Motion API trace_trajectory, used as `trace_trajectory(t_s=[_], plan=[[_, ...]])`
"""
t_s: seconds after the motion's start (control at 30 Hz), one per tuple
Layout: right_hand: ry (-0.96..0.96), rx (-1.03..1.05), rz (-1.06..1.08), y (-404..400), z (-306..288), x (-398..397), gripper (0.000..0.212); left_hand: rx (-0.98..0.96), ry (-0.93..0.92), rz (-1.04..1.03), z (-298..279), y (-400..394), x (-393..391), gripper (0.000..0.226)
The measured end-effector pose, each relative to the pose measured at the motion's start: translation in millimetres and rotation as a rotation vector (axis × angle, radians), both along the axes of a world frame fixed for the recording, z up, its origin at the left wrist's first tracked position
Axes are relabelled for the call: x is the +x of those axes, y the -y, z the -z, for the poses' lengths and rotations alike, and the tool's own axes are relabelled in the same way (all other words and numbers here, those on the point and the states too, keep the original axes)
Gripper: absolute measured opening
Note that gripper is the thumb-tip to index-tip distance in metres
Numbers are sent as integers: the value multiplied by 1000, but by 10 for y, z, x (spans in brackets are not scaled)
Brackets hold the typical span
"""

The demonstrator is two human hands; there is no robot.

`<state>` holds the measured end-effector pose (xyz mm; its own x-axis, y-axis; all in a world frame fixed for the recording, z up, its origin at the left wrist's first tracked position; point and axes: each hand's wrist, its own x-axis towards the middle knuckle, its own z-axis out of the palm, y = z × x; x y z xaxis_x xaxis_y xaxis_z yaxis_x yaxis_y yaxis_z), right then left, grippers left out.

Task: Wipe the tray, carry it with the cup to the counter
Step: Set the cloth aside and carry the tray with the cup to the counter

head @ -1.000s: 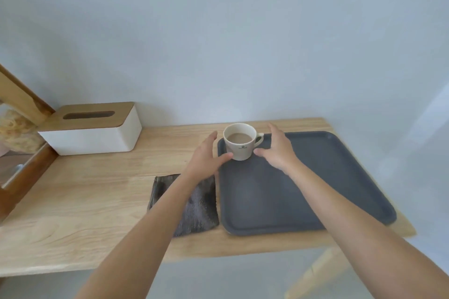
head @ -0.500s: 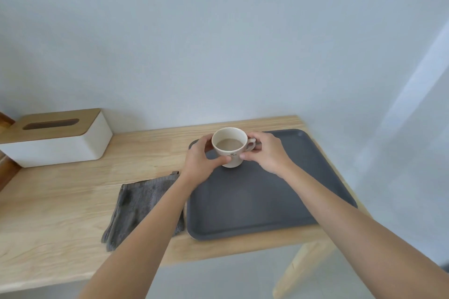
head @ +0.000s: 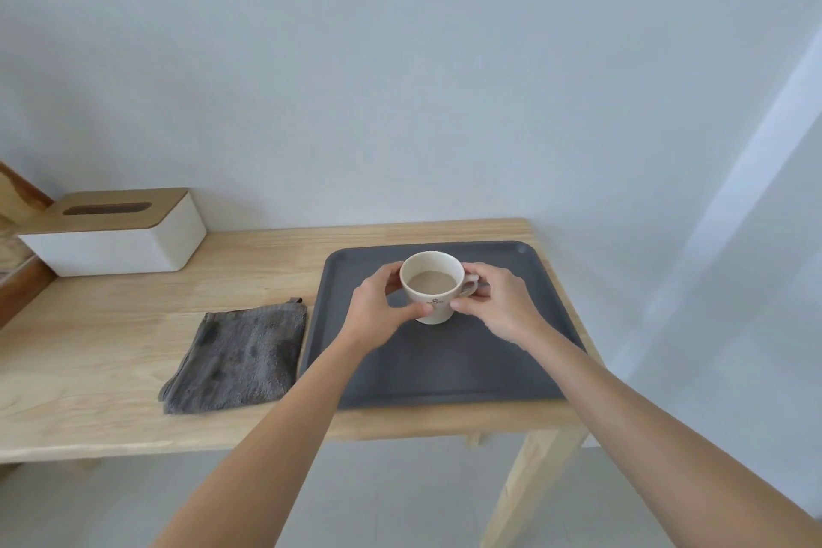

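A cream cup point(head: 433, 287) holding a light brown drink is over the middle of the dark grey tray point(head: 445, 365), which lies on the right end of the wooden table point(head: 111, 352). My left hand point(head: 378, 309) wraps the cup's left side. My right hand point(head: 498, 303) grips its right side at the handle. The cup's base is at the tray surface; I cannot tell whether it touches. A folded dark grey cloth point(head: 240, 358) lies flat on the table just left of the tray.
A white tissue box point(head: 115, 242) with a wooden lid stands at the back left by the wall. A wooden frame point(head: 18, 280) edges the far left. The tray's right rim sits close to the table's right edge.
Both hands closed on the cup at the tray's back left corner and brought it toward the tray's middle. The camera view has shifted.
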<state>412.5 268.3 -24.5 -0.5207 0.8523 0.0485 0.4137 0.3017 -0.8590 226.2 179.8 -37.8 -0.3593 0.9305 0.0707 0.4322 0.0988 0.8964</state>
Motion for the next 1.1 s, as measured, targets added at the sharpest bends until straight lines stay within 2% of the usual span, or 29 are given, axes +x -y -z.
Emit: trace_trajectory(t_s=[0.13,0.23,0.3,0.37,0.43,0.5,0.67,0.83,0.97,1.1], plan=[[154,152,13,-3,107,147,64,-95,-103,-12,-35,61,-88,98],[432,312,199,-52,208,401,55,-135,-376,-166,-23,166,-301,81],[599,321,274,-95,277,565,51,-279,-516,-248,23,252,-459,69],[652,331,309,-114,345,661,46,-409,-626,-271,80,318,-551,59],[615,320,330,-111,383,696,43,-426,-699,-251,133,347,-581,52],[590,300,351,-112,370,691,41,-381,-680,-231,170,347,-602,49],[685,262,410,-179,303,721,39,-287,-590,-199,226,316,-686,54],[628,188,459,-161,249,845,31,-227,-511,-114,223,196,-711,53],[599,156,543,-38,216,1098,30,-159,-428,-15,121,-14,-590,57],[587,136,668,139,134,1506,30,-131,-424,94,-9,-292,-289,62]])
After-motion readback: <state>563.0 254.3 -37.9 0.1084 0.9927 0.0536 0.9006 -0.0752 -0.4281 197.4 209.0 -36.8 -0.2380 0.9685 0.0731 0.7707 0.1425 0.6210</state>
